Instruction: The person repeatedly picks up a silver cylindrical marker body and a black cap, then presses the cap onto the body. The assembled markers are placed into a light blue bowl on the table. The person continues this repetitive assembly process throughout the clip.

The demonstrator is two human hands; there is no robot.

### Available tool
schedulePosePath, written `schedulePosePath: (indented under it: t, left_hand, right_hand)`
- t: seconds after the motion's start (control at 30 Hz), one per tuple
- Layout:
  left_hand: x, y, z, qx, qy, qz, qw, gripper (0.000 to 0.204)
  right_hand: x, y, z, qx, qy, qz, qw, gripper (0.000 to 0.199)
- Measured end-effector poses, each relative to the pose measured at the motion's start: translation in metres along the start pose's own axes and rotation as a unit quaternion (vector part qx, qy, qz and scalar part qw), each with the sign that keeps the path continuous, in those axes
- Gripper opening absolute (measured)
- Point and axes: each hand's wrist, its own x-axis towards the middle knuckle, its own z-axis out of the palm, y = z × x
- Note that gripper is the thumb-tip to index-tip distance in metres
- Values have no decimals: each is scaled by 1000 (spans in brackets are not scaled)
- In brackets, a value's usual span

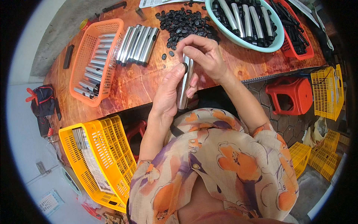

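Observation:
A shiny metal tube (182,91) stands tilted in front of my chest, its top pointing away from me. My left hand (165,93) is closed round it, with the thumb along its side and fingertips showing past the far side. By that thumb sits a small black oval piece (185,67) on the tube. My right hand (209,58) curls over the upper end, thumb and forefinger pinched there; its fingers partly hide that end. Just beyond lies a pile of small black oval caps (186,26), a few of them loose near my hands.
Left of the pile, several metal tubes (136,44) lie in a row beside an orange basket (76,61) of tubes. A pale green basin (244,45) holds more tubes; a red basket (307,54) holds black parts. A yellow crate (67,149) stands at left, a red stool (294,91) at right.

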Motion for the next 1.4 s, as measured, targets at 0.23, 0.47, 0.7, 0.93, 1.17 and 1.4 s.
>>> schedulePosePath:
  t: [0.23,0.47,0.7,0.93,1.17,1.4]
  left_hand:
    - [-5,-4,3,27,22,-52,998,37]
    - [-9,-5,7,-55,7,-93,994,34]
    - [-8,-4,-6,-56,-32,-109,992,24]
    - [-21,-19,-2,448,93,121,881,47]
    - [-26,-34,-5,741,149,249,606,45]
    - [-45,-55,-30,476,131,95,864,30]
  right_hand:
    - [0,0,3,-6,-40,33,999,26]
    - [-6,2,0,-46,-23,30,998,22]
    - [-12,8,1,-58,11,11,998,21]
    - [-22,15,15,-136,107,16,985,28]
    - [-25,21,12,-230,65,-63,969,32]
    - [-46,32,11,-317,-58,6,947,25]
